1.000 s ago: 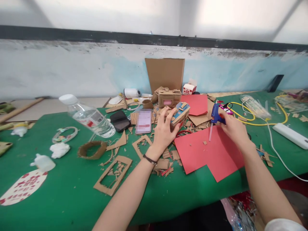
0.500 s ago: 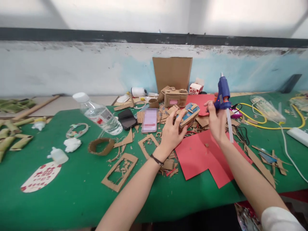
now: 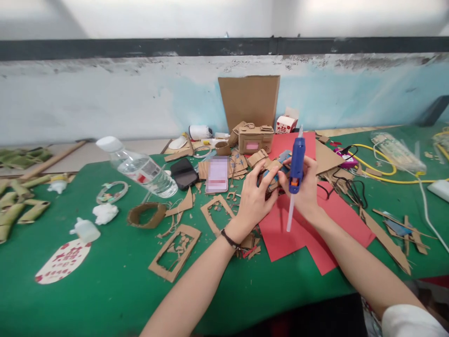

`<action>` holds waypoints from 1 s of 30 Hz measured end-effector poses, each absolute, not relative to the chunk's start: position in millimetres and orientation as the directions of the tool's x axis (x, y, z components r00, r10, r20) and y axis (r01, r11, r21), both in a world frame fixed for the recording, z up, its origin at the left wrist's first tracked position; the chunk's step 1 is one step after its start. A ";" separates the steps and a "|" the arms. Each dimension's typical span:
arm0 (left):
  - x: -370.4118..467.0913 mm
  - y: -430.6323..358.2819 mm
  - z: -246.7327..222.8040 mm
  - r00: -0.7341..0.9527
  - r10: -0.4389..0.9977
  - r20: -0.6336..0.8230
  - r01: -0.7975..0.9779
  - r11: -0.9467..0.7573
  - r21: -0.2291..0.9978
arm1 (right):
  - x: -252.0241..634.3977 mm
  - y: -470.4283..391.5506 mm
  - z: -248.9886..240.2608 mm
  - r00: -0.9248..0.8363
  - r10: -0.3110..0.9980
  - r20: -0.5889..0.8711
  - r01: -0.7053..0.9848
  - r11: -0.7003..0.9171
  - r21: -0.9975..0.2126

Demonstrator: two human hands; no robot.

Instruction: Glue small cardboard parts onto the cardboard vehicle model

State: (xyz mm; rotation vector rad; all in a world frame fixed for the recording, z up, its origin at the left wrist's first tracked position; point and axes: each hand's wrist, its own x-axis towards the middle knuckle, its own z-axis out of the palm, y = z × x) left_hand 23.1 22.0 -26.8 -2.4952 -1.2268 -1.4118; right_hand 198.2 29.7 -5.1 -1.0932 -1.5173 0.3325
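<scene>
My left hand (image 3: 254, 195) is closed over a small cardboard box (image 3: 274, 164) with blue patches, partly hidden behind its fingers. Beside it, my right hand (image 3: 307, 194) grips a blue glue gun (image 3: 298, 159), nozzle up. A translucent glue stick (image 3: 290, 214) juts down from the gun's rear. The right fingertips are close to the box's right side; whether they touch it I cannot tell. Below both hands lie red paper sheets (image 3: 333, 220). Behind the box stands a cardboard model (image 3: 255, 140) with a pink window.
Left of the hands are a phone (image 3: 216, 175), a black case (image 3: 184, 173), a tilted water bottle (image 3: 140, 168) and cut cardboard frames (image 3: 163, 264). A yellow cable (image 3: 379, 164) and cardboard strips (image 3: 386, 238) lie to the right on the green table (image 3: 115, 299).
My right hand has brought the glue gun left and down, up to the cardboard box. My left hand keeps its hold on the box. The view has shifted slightly.
</scene>
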 end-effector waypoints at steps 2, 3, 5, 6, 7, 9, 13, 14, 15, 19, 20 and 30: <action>23.1 21.1 -26.3 0.274 0.619 0.736 0.628 -0.695 0.351 | 199.4 29.4 -9.8 0.081 0.754 0.652 0.457 0.554 -0.696; 23.0 21.0 -26.2 0.268 0.616 0.740 0.612 -0.703 0.363 | 200.0 29.8 -11.7 0.065 0.741 0.668 0.463 0.571 -0.678; 23.0 21.5 -26.4 0.252 0.607 0.754 0.563 -0.726 0.396 | 200.8 31.3 -14.5 0.042 0.716 0.697 0.466 0.603 -0.647; 23.1 22.0 -26.5 0.240 0.601 0.763 0.537 -0.737 0.411 | 201.0 32.5 -15.3 0.038 0.697 0.716 0.460 0.624 -0.632; 23.4 22.5 -26.7 0.229 0.598 0.769 0.514 -0.745 0.426 | 200.9 33.8 -15.8 0.039 0.675 0.737 0.447 0.648 -0.617; 24.2 23.4 -26.9 0.212 0.596 0.774 0.485 -0.752 0.446 | 199.9 36.4 -16.0 0.044 0.630 0.775 0.409 0.697 -0.590; 25.9 23.3 -27.1 0.199 0.601 0.774 0.448 -0.758 0.474 | 196.7 38.2 -14.2 0.067 0.601 0.796 0.368 0.727 -0.579; 26.1 22.9 -27.1 0.193 0.603 0.774 0.436 -0.760 0.483 | 195.9 37.7 -13.5 0.074 0.602 0.795 0.374 0.723 -0.581; 26.3 22.5 -27.1 0.188 0.605 0.774 0.424 -0.761 0.492 | 195.2 37.0 -12.9 0.082 0.603 0.794 0.383 0.716 -0.583; 26.7 21.2 -26.7 0.182 0.612 0.770 0.391 -0.763 0.514 | 193.1 34.4 -10.8 0.120 0.601 0.790 0.399 0.700 -0.592; 26.7 21.2 -26.8 0.183 0.612 0.769 0.392 -0.763 0.514 | 192.9 34.0 -10.3 0.127 0.600 0.790 0.401 0.698 -0.594; 26.5 22.6 -31.9 0.214 0.597 0.773 0.446 -0.764 0.467 | 194.2 34.9 -11.6 0.170 0.630 0.758 0.390 0.663 -0.639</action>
